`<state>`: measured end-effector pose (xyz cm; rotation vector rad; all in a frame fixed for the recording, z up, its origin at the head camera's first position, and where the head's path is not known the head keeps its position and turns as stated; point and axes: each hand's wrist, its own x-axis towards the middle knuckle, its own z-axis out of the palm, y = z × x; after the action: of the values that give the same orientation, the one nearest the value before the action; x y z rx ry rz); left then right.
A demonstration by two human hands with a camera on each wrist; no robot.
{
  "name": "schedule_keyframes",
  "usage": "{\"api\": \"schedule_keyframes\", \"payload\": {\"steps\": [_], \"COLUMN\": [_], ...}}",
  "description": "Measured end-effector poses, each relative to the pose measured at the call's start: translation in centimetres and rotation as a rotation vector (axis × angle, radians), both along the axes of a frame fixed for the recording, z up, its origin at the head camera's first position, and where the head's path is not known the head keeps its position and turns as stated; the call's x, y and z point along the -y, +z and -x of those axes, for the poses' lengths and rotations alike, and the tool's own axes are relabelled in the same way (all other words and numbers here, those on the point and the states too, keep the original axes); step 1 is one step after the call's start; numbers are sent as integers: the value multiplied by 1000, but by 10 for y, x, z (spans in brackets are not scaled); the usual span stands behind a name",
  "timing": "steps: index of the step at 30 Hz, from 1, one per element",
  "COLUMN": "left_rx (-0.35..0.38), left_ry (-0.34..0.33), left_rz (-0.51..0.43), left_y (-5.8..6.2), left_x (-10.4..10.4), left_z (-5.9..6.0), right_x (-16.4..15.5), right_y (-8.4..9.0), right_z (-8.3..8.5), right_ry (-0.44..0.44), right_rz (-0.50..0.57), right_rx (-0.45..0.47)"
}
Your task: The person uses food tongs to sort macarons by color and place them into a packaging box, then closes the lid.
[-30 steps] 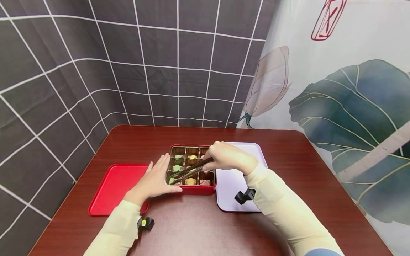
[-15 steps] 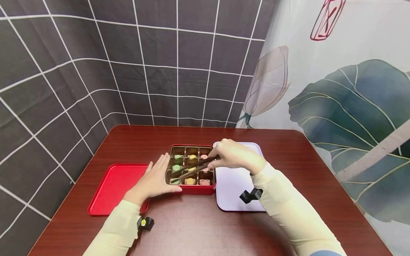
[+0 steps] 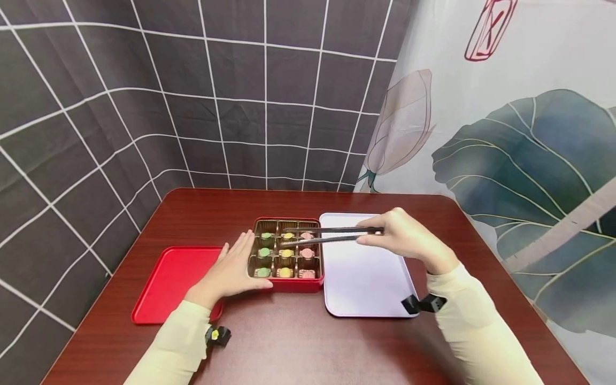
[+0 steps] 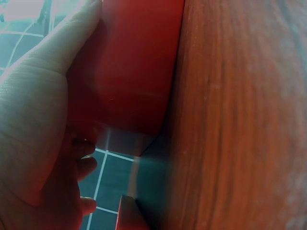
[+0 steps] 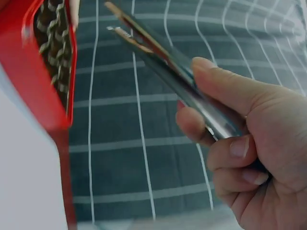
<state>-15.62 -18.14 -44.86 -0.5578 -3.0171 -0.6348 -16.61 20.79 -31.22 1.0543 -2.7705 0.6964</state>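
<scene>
In the head view a red box [image 3: 298,286] stands mid-table. Its gold-brown divided insert has rows of compartments holding small green sweets [image 3: 264,252], yellow sweets [image 3: 285,272] and pink sweets [image 3: 307,252]. My left hand [image 3: 231,272] rests against the box's left side with straight fingers, thumb along the front; the left wrist view shows it at the red wall [image 4: 129,62]. My right hand [image 3: 406,238] grips dark, slim tongs [image 3: 332,239], tips apart above the box's back right part. No sweet shows between the tips in the right wrist view, where the tongs [image 5: 177,86] slant up-left.
A red tray [image 3: 168,286] lies to the left of the box, partly under my left forearm. To the right lies a pale lilac tray [image 3: 366,283], close against the box. All stand on a reddish-brown wooden table [image 3: 289,342]. A dark gridded curtain [image 3: 240,123] hangs behind.
My right hand has moved right with the tongs, whose tips have left the box's front left compartment and spread wider. My left hand and the box stay put.
</scene>
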Motion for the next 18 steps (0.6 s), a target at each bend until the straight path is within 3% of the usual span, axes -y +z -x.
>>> {"api": "schedule_keyframes", "payload": {"steps": [6, 18], "left_rx": [1, 2], "left_ry": [2, 6], "left_rz": [-4, -14], "left_y": [0, -3], "left_x": [-1, -1], "left_z": [-1, 0], "right_x": [-54, -133], "right_y": [-17, -58], "right_z": [-10, -28], "right_ry": [-190, -502], "right_rz": [101, 142], "right_rx": [0, -84]}}
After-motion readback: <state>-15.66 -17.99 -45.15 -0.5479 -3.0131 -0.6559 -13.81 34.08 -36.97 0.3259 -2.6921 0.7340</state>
